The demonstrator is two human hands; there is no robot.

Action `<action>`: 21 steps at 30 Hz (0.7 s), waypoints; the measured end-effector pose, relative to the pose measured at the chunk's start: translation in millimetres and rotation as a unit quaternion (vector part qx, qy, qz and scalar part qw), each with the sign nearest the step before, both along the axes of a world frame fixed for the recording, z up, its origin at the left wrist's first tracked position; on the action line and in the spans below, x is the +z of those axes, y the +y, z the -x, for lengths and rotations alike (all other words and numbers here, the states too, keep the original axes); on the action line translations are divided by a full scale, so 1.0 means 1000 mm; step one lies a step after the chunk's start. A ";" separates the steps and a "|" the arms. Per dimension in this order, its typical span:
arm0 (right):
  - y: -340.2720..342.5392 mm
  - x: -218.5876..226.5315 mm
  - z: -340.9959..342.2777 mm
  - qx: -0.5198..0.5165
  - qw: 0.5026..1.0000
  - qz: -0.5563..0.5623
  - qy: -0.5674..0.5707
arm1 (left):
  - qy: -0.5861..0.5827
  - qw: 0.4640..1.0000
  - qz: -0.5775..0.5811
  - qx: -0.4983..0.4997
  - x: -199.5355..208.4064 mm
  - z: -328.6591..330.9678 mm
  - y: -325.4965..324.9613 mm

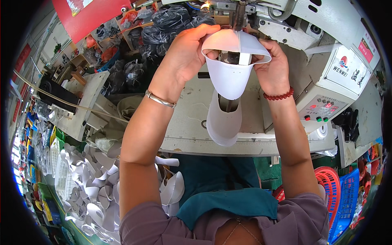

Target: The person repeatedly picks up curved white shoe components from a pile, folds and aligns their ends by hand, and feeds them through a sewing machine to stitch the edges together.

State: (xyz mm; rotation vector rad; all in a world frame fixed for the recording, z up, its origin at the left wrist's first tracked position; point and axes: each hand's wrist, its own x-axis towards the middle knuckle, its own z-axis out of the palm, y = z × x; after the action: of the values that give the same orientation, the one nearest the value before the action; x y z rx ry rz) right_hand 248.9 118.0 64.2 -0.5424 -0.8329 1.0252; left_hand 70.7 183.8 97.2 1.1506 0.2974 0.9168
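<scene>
A white shoe upper (229,79) with a centre seam is spread under the machine head (241,12), over a dark metal post (228,103). My left hand (188,51) grips its left edge, thumb on top and fingers curled inside the opening. At the right edge, my right hand (272,67) pinches the material between thumb and fingers. Warm light falls on the upper's left top. Below it, a second curved white piece (224,126) hangs around the lower post; neither hand touches it.
The machine table (183,139) has a ruler along its front edge. A control box (322,108) stands right. White cut pieces (100,183) are heaped lower left, beside a white basket (63,175). Red (328,181) and blue baskets (347,196) stand lower right. Black bags (171,18) lie behind.
</scene>
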 end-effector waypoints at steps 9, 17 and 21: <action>-0.001 0.000 0.002 0.017 1.000 0.006 -0.002 | 0.008 1.000 0.001 -0.021 -0.002 0.000 0.003; -0.004 0.000 0.006 -0.005 1.000 0.013 -0.012 | 0.002 0.999 -0.007 -0.034 -0.003 0.001 0.003; 0.002 -0.010 -0.005 0.033 0.999 -0.028 -0.014 | 0.000 0.999 0.004 -0.032 -0.004 0.000 0.003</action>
State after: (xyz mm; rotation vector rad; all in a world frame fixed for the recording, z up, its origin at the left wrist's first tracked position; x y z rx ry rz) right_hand 253.8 120.2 54.5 -0.4859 -0.9066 1.0527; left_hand 71.0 186.4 93.2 1.1454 0.2623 0.8583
